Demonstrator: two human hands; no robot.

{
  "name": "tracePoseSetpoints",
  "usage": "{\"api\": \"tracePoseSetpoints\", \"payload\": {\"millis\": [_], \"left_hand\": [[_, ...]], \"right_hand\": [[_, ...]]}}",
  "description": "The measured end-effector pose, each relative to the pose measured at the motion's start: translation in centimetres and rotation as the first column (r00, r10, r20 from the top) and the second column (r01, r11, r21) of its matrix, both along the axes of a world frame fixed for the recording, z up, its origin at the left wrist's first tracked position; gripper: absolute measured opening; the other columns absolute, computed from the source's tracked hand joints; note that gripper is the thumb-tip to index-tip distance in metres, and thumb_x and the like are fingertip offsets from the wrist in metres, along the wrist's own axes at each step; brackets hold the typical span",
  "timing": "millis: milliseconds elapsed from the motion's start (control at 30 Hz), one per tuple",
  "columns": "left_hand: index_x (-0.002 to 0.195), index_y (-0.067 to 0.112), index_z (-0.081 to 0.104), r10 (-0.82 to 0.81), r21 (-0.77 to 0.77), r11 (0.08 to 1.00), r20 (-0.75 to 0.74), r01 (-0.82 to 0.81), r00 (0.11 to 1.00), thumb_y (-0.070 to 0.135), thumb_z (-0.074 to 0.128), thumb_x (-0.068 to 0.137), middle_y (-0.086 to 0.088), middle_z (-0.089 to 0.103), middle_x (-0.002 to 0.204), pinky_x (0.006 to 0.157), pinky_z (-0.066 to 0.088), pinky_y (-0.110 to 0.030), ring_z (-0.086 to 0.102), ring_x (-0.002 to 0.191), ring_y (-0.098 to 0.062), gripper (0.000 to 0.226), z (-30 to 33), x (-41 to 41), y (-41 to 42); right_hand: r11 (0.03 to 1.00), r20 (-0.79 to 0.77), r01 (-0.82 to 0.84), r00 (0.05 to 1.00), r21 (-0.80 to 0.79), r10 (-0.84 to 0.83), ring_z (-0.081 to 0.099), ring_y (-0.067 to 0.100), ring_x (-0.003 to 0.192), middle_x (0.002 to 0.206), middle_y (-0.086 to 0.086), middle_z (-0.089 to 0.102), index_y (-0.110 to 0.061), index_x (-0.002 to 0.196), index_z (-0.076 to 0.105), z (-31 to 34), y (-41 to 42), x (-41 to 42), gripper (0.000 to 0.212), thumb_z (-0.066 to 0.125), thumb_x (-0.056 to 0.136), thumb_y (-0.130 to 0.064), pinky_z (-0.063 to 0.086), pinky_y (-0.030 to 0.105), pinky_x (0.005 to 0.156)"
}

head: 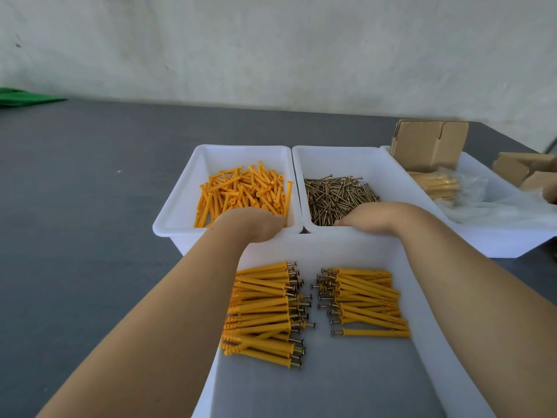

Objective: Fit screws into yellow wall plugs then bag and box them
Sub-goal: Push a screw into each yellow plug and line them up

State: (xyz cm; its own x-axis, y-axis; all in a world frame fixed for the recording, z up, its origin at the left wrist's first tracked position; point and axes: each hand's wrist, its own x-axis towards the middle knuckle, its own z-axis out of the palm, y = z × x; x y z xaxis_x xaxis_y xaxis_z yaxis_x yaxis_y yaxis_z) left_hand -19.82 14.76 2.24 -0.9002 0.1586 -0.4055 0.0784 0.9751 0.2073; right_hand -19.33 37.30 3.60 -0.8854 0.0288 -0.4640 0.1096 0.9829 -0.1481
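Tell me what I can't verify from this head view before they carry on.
- Left hand fingers: curled down into the plug tray, hidden by the hand's back; grip unknown.
- Right hand fingers: dip into the screw tray; whether they hold a screw is hidden.
- Bagged plugs: blurred, count unreadable.
- Near tray: cut off by the bottom edge.

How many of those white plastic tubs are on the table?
4: plug tub back left, screw tub beside it, tub of bags and cartons far right, and the near tub holding assembled plugs. More may sit off-frame.

Smooth white plastic bins (pixel 168 224), yellow plastic plugs (pixel 241 191), metal screws (pixel 334 197).
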Motion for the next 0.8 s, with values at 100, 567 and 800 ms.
{"api": "tracePoseSetpoints", "payload": {"millis": [100, 567, 800], "left_hand": [[0.152, 0.009, 0.030, 0.015, -0.002, 1.000, -0.034, -0.015, 0.999, 0.051, 0.018, 0.104, -0.012, 0.025, 0.161, 0.119, 0.016, -0.047, 0.020, 0.148, -0.032, 0.065, 0.0, 0.1, -0.1], [0.102, 0.026, 0.060, 0.327, 0.521, 0.853, -0.493, -0.028, 0.806, -0.001, 0.060, 0.087, 0.000, 0.065, 0.100, 0.066, 0.055, -0.034, 0.065, 0.089, -0.022, 0.031, 0.4, 0.9, -1.1], [0.144, 0.039, 0.038, 0.363, 0.710, 0.691, -0.507, 0.139, 0.782, -0.010, 0.043, 0.087, 0.001, 0.050, 0.102, 0.056, 0.048, -0.027, 0.068, 0.086, -0.018, 0.075, 0.4, 1.2, -1.0]], "right_hand": [[0.996, 0.057, -0.083, 0.995, 0.037, 0.081, 0.047, 0.022, 0.124, 0.146, 0.006, 0.049, -0.018, 0.133, 0.059, 0.5, -0.4, 0.2, 0.041, 0.032, 0.107, -0.034, 0.034, 0.034, 0.100], [0.995, -0.046, 0.005, 0.999, -0.097, -0.010, 0.062, 0.024, 0.107, 0.115, 0.005, 0.067, -0.012, 0.104, 0.074, 0.1, 0.6, -0.1, 0.033, 0.053, 0.095, -0.036, 0.048, 0.044, 0.100], [0.856, -0.073, 0.025, 0.995, -0.517, -0.073, 0.069, 0.014, 0.092, 0.092, -0.004, 0.076, -0.023, 0.088, 0.080, 0.8, 1.8, 1.2, 0.016, 0.072, 0.087, -0.037, 0.052, 0.028, 0.080]]}}
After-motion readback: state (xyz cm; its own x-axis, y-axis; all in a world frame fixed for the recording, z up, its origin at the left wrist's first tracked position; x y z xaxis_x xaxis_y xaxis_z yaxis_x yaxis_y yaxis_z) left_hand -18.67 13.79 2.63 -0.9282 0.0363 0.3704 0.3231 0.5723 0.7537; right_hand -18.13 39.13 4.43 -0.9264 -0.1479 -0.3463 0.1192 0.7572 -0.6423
